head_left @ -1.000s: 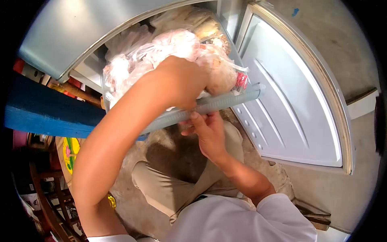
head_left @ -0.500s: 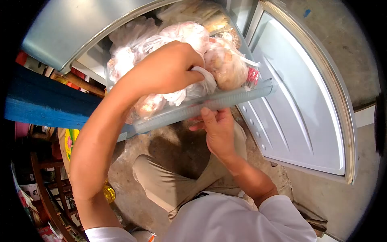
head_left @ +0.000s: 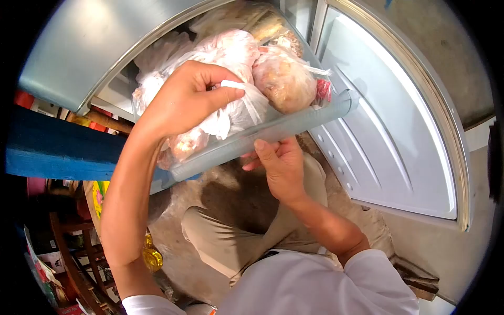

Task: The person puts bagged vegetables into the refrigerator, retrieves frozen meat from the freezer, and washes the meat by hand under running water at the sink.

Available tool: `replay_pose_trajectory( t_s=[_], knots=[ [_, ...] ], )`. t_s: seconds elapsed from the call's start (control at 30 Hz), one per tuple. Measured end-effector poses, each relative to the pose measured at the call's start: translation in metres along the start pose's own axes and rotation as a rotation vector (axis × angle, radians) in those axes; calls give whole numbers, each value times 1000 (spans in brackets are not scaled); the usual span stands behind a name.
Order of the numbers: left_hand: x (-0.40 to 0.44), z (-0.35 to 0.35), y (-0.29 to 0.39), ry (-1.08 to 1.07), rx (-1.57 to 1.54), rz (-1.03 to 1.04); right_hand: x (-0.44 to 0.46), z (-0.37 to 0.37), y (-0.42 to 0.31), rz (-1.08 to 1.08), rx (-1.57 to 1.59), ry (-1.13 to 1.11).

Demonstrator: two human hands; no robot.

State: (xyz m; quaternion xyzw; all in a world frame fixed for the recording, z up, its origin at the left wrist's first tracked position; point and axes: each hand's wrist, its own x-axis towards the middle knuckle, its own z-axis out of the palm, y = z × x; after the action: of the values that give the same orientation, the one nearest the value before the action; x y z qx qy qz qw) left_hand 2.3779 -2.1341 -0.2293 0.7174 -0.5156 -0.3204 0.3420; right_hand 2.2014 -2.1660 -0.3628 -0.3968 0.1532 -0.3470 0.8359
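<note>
My left hand (head_left: 191, 97) reaches over the pulled-out freezer drawer (head_left: 262, 128), thumb and fingers pinching the top of a white plastic bag (head_left: 245, 107). What that bag contains cannot be made out. Below the drawer's clear front, my right hand (head_left: 281, 165) has its thumb against the front edge and its fingers curled underneath. Beside the pinched bag lies a rounded, knotted clear bag (head_left: 283, 81) with pale contents. A further bag with pinkish pieces (head_left: 188, 143) rests at the drawer's near left, partly behind my left wrist.
The freezer door (head_left: 388, 115) stands swung out on the right. A blue beam (head_left: 63, 144) runs in from the left at drawer height. A yellow bottle (head_left: 152, 254) and a wooden chair (head_left: 79, 257) are at lower left. My crossed legs (head_left: 220, 239) are under the drawer.
My left hand has drawn slightly back toward the left and turned, still pinching the white plastic bag, whose top now shows more. My right hand stays at the drawer front.
</note>
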Motion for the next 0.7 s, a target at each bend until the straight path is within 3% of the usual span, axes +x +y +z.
replay_pose_trajectory(
  t_s=[0.17,0.2,0.33,0.4,0.57,0.63,0.7],
  knots=[
    [-3,3,19,-210,220,137,-6,1,6,73,11,21],
    [-2,6,22,-168,219,35,-7,0,7,72,14,23],
    [3,18,29,-123,577,111,-5,-1,7,38,-18,-9],
    [-1,34,24,-69,797,364,-4,0,5,27,-28,-18],
    [1,46,30,-151,938,120,-7,-2,3,71,-41,0],
    [-14,53,32,70,888,253,-6,-3,6,-24,-92,-7],
    [-31,68,30,330,661,538,-6,-4,7,-181,-189,41]
  ],
)
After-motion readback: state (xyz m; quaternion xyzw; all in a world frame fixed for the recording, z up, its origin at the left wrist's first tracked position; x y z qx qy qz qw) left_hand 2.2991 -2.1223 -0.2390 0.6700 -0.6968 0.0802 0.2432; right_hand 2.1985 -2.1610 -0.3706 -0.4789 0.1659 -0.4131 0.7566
